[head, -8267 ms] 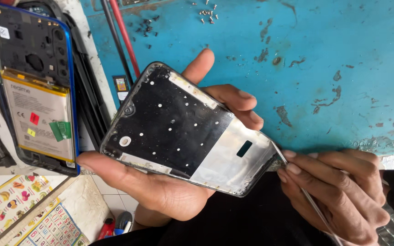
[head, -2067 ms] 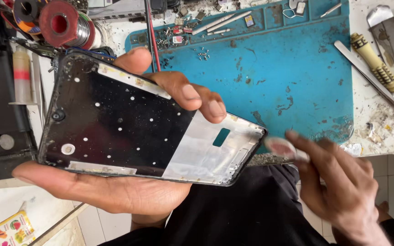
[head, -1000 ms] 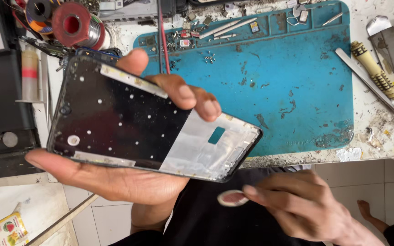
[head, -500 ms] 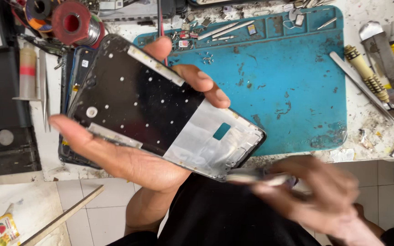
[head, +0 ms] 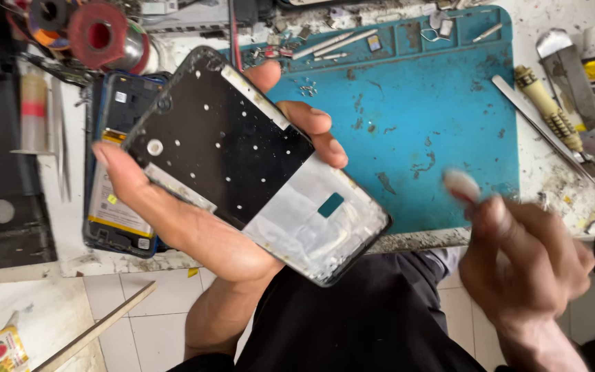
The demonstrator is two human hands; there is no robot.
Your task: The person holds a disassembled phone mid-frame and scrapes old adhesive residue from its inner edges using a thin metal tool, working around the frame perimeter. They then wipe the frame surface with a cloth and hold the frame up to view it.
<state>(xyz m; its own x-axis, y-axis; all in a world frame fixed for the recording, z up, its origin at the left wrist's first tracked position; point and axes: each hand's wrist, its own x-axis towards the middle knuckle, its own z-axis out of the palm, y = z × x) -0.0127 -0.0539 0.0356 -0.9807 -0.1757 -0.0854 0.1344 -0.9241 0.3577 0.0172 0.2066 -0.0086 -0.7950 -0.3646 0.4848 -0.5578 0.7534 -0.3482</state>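
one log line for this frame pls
left hand: holds phone frame | right hand: pinches small white piece, blurred | blue mat beneath

Most open spot on the bench [head: 70, 227] is the middle and lower right of the blue mat [head: 442, 131], bare apart from some scuffs, so a hand could pass straight across there. The mat's top edge is cluttered with small screws and metal bits [head: 332, 47]. Right of the mat it's tight: a yellow-handled tool [head: 549, 110], a long flat metal bar [head: 542, 124] and a metal scraper [head: 573, 76] lie close together. The left side is blocked by an opened phone with its battery showing [head: 115, 200], with wire spools [head: 98, 34] crowding the top left corner. The held phone frame [head: 256, 165] covers the mat's left end, and the right hand [head: 525, 269] hangs just off the bench's front edge.
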